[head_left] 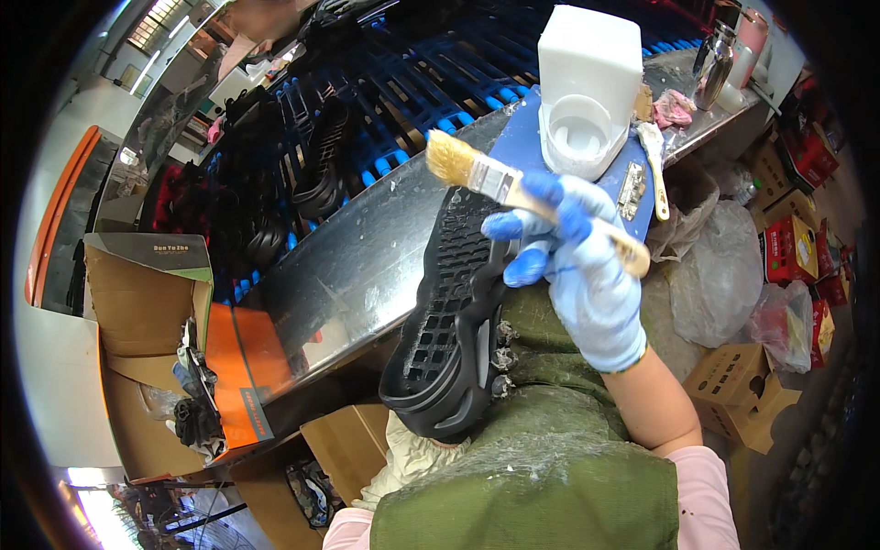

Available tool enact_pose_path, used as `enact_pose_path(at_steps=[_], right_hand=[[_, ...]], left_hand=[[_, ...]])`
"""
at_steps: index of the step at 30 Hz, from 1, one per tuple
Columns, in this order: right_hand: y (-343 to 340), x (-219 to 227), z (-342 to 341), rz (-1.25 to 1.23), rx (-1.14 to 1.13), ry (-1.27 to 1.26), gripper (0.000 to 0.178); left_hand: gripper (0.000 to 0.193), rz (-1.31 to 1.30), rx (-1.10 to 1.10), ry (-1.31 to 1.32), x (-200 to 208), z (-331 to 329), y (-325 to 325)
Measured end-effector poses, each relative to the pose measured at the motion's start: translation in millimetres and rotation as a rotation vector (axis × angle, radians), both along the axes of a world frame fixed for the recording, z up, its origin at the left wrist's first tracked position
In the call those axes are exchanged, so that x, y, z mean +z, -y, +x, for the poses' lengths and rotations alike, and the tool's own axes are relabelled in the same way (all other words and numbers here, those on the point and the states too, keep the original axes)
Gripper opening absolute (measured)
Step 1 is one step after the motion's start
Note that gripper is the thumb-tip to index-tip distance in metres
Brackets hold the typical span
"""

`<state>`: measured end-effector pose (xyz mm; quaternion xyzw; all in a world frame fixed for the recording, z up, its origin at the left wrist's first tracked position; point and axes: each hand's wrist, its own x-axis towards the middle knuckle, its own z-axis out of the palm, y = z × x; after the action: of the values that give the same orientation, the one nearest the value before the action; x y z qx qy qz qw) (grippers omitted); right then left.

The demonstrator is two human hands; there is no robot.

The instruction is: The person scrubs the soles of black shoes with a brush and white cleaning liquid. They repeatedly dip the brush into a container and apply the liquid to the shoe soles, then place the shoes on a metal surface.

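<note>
The brush (495,178) is lying in the right hand (591,270), by the sole's (469,307) far end; a container (591,64) is standing beyond on the bench (344,280), an open box (147,302) sitting left.

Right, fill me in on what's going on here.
The person's gloved right hand holds a brush, its bristles pointing left, just past the sole's far end in this view. The left hand, mostly hidden underneath, grips a black shoe sole, crusted fingertips showing at its right edge. A white container sits on a blue board.
</note>
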<state>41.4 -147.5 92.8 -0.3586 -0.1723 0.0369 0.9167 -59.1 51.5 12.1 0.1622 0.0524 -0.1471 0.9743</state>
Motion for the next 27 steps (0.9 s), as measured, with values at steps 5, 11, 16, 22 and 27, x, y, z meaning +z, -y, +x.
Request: enact_pose_path(at_steps=[5,11,16,22,27], right_hand=[[-3.7,-10.0,-18.2,-0.384,-0.306,0.187,0.027],[26.5,-5.2,-2.6,-0.269,-0.231,0.058,0.032],[11.1,23.9,34.2,-0.49,-0.429,0.421,0.032],[-35.8,42.9,92.2,-0.965,-0.776,1.309,0.041],[-49.4,17.5,45.2,-1.107,-0.484,1.402,0.029]], left_hand=[[0.05,-0.041,-0.018,-0.024,2.8,-1.5,-1.5],[0.054,-0.089,-0.071,-0.064,9.9,5.4,17.6],[0.057,-0.094,-0.12,-0.091,11.0,5.7,26.3],[0.061,-0.096,-0.151,-0.116,13.6,-2.5,34.3],[0.064,-0.084,-0.136,-0.132,13.9,-5.1,28.0]])
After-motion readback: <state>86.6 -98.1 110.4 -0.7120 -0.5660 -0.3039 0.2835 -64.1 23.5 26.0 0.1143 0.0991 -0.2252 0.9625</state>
